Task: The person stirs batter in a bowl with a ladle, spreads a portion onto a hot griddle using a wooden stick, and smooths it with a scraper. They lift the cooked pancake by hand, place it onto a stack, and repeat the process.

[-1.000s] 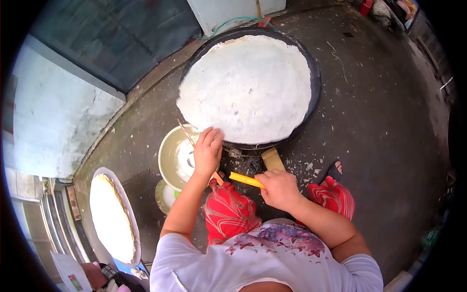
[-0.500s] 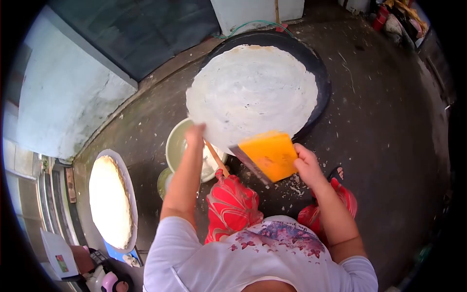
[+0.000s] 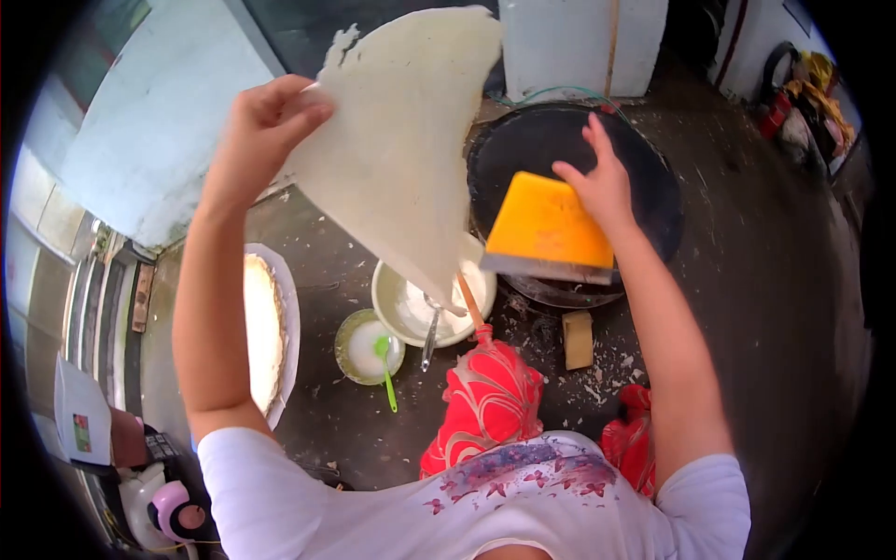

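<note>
My left hand [image 3: 271, 131] is closed on the edge of a large, thin, pale crepe [image 3: 401, 140]. The crepe hangs in the air, its lower tip over a pale green bowl [image 3: 385, 303] of white batter. In my right hand [image 3: 602, 187] is a yellow scraper [image 3: 551, 219] with a metal blade along its lower edge; some of the fingers stick out. Both are over the round black griddle [image 3: 644, 187], whose dark surface shows bare. A wooden stick [image 3: 469, 294] and a metal-handled utensil [image 3: 429, 341] rest in the bowl.
A smaller bowl [image 3: 345, 364] of white liquid with a green spoon [image 3: 387, 373] stands left of the batter bowl. Farther left is a round tray [image 3: 291, 345] with a pale stack [image 3: 261, 322]. A tan block [image 3: 578, 341] lies on the floor among white scraps.
My left hand has lifted the crepe off the griddle, up and to the left, baring the black surface. My right hand has moved up with the scraper.
</note>
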Action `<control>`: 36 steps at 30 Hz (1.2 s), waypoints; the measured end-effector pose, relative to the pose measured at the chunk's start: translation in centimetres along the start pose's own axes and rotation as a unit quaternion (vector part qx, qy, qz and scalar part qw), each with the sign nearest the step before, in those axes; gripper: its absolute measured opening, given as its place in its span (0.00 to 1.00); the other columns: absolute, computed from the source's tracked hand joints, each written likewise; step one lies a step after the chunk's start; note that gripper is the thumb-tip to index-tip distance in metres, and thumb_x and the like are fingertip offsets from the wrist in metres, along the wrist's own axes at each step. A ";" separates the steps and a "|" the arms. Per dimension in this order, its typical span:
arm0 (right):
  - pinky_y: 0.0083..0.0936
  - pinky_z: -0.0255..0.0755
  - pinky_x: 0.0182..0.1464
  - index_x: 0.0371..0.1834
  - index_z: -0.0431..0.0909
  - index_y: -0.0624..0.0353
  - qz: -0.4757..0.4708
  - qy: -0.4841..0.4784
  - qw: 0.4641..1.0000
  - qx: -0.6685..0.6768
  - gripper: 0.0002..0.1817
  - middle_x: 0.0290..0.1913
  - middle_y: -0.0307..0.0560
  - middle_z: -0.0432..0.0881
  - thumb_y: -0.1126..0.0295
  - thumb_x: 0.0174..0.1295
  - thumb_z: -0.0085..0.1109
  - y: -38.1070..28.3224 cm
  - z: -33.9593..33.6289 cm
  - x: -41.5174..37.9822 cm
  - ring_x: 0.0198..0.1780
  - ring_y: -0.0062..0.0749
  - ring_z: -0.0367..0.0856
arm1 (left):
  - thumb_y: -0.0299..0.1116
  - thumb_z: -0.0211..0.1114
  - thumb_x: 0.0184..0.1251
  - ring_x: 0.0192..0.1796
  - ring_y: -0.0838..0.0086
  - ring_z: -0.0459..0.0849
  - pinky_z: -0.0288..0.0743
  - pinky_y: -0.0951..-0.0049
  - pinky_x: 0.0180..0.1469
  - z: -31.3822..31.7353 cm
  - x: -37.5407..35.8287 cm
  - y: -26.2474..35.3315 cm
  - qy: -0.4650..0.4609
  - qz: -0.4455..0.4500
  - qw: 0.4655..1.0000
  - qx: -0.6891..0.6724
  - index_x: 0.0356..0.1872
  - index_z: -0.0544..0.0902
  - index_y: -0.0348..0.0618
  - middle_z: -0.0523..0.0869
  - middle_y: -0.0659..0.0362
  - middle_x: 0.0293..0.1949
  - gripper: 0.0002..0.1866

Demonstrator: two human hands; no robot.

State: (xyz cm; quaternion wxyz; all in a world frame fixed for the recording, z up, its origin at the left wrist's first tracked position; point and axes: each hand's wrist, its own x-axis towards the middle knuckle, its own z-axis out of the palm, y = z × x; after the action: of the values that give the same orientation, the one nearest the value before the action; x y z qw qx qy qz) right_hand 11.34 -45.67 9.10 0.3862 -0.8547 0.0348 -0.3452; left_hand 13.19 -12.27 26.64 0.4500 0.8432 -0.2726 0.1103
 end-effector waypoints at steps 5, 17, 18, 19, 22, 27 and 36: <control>0.26 0.67 0.52 0.49 0.73 0.54 -0.069 -0.015 0.995 0.072 0.24 0.51 0.52 0.76 0.65 0.46 0.65 -2.5 7.1 5.4 0.54 0.42 0.73 | 0.25 0.60 0.56 0.32 0.84 0.77 0.71 0.83 0.36 -6.4 -5.0 -2.0 0.030 -0.053 0.998 -0.005 0.35 0.79 0.35 0.82 0.62 0.28 0.06; 0.29 0.72 0.34 0.35 0.79 0.51 -0.383 0.001 0.921 0.069 0.08 0.34 0.45 0.81 0.64 0.53 0.56 -27.6 10.9 6.0 0.33 0.39 0.79 | 0.29 0.66 0.53 0.31 0.83 0.77 0.69 0.82 0.35 -25.4 -12.6 -13.8 0.344 -0.087 0.931 0.083 0.35 0.83 0.39 0.82 0.65 0.29 0.08; 0.26 0.73 0.34 0.33 0.78 0.58 -0.427 0.014 0.888 0.170 0.07 0.32 0.48 0.80 0.70 0.52 0.56 -30.2 9.9 3.7 0.32 0.39 0.80 | 0.29 0.65 0.54 0.32 0.83 0.77 0.69 0.83 0.37 -26.3 -14.6 -12.2 0.390 -0.049 0.914 0.100 0.36 0.83 0.38 0.82 0.65 0.30 0.09; 0.23 0.73 0.35 0.32 0.78 0.64 -0.463 0.029 0.844 0.269 0.05 0.31 0.52 0.80 0.77 0.52 0.56 -31.7 9.9 2.4 0.32 0.40 0.80 | 0.29 0.65 0.55 0.33 0.84 0.76 0.67 0.84 0.39 -26.2 -16.9 -10.1 0.431 -0.021 0.892 0.134 0.37 0.83 0.37 0.82 0.64 0.32 0.10; 0.26 0.74 0.32 0.37 0.79 0.47 -0.520 0.036 0.810 0.269 0.08 0.38 0.41 0.81 0.67 0.53 0.56 -30.6 15.8 -0.5 0.32 0.37 0.80 | 0.27 0.63 0.56 0.37 0.83 0.77 0.67 0.85 0.41 -27.5 -26.4 -9.7 0.500 -0.042 0.830 0.244 0.40 0.81 0.36 0.83 0.63 0.36 0.10; 0.27 0.75 0.33 0.44 0.77 0.44 -0.451 -0.198 0.829 0.265 0.14 0.47 0.38 0.78 0.70 0.52 0.55 -27.3 22.2 -10.5 0.33 0.37 0.80 | 0.11 0.51 0.46 0.50 0.68 0.77 0.68 0.71 0.53 -21.4 -40.3 -15.6 0.451 -0.062 0.814 0.362 0.38 0.81 0.41 0.81 0.57 0.41 0.20; 0.26 0.69 0.50 0.58 0.66 0.50 -0.237 -0.314 0.913 0.108 0.28 0.54 0.49 0.73 0.76 0.50 0.56 -14.6 20.3 -9.4 0.52 0.38 0.74 | 0.16 0.55 0.43 0.51 0.56 0.74 0.66 0.64 0.54 -13.1 -52.0 -26.0 0.370 -0.316 0.722 0.492 0.31 0.81 0.42 0.82 0.55 0.37 0.13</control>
State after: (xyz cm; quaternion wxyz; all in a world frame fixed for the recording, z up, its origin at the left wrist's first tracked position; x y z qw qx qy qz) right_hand 13.71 -19.47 4.38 0.3739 -0.8553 -0.3295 -0.1419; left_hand -14.53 28.75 -6.48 0.0457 0.8754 0.2904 0.3837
